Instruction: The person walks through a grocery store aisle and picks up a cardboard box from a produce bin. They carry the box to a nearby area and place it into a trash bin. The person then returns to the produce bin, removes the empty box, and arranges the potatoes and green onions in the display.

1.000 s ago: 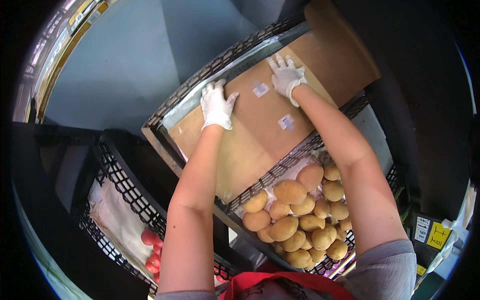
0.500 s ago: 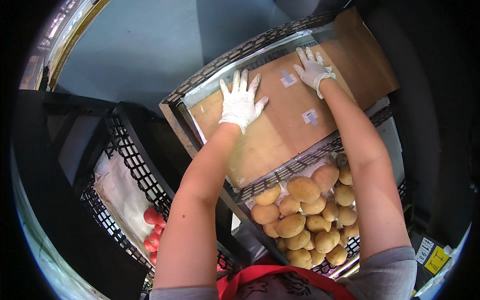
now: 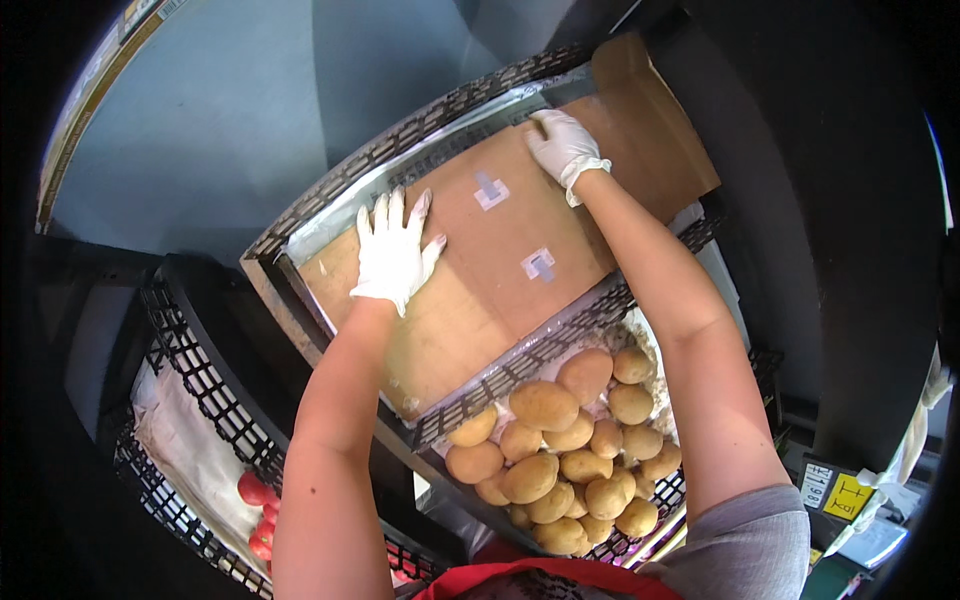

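Note:
A brown cardboard sheet (image 3: 480,260) lies in a black mesh crate over a crumpled clear plastic liner (image 3: 325,232). My left hand (image 3: 392,250), in a white glove, rests on the sheet's left part with fingers spread, open. Farther right, my gloved right hand (image 3: 565,148) is at the sheet's far edge. Its fingers bend down over that edge and look closed on the cardboard; their tips are hidden. Two pieces of tape (image 3: 490,192) stick to the sheet between my hands. Potatoes (image 3: 543,405) are heaped in front of the sheet, below my right forearm.
Black mesh rims (image 3: 400,150) surround the cardboard, and a raised flap (image 3: 640,90) stands at its far right. Lower left is another mesh crate with a pale cloth (image 3: 185,430) and red round produce (image 3: 258,490). A yellow price tag (image 3: 850,497) is at the right.
My right hand has gone from lying flat with fingers spread to fingers bent over the cardboard's far edge. My left hand stays flat on it. The whole view has shifted, with things farther left.

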Demonstrator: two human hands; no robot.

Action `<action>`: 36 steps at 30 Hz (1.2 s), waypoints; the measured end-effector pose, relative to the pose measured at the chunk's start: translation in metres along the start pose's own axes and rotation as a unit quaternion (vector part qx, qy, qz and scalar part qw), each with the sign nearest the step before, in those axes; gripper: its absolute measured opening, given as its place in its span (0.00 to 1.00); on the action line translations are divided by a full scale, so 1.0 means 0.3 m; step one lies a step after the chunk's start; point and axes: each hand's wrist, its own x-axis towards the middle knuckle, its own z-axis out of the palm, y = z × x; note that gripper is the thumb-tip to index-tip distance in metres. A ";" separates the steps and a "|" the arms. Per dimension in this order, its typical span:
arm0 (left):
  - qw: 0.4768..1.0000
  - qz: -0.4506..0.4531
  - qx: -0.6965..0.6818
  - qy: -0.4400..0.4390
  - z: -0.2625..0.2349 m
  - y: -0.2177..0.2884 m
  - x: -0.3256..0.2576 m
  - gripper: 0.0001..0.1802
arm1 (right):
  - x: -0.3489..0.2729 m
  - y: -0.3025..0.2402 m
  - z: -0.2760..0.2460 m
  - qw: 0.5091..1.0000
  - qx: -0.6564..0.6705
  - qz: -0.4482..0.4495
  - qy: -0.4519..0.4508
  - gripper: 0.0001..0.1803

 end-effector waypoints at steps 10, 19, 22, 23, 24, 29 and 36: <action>0.999 -0.003 -0.036 0.004 -0.005 -0.017 -0.008 0.39 | 0.173 0.241 -0.119 0.935 -0.353 0.000 0.034 0.19; 0.999 0.008 -0.045 0.001 -0.006 -0.013 0.003 0.40 | 0.311 0.288 -0.098 0.820 -0.551 0.063 -0.141 0.21; 0.999 -0.005 -0.042 -0.001 -0.003 -0.041 -0.018 0.40 | 0.275 0.088 -0.146 0.737 -0.665 0.013 -0.118 0.20; 0.999 -0.002 -0.045 -0.002 -0.006 -0.033 -0.013 0.40 | 0.270 0.086 -0.172 0.725 -0.676 0.012 -0.131 0.20; 0.999 0.002 -0.048 -0.004 -0.011 -0.029 -0.007 0.39 | 0.275 0.087 -0.194 0.713 -0.686 0.010 -0.144 0.20; 1.000 0.001 -0.026 -0.010 -0.018 -0.022 0.000 0.37 | 0.274 0.100 -0.303 0.752 -0.645 0.009 -0.135 0.19; 0.999 0.006 -0.044 0.001 -0.007 -0.016 0.005 0.39 | 0.318 0.134 -0.404 0.861 -0.474 0.057 -0.173 0.19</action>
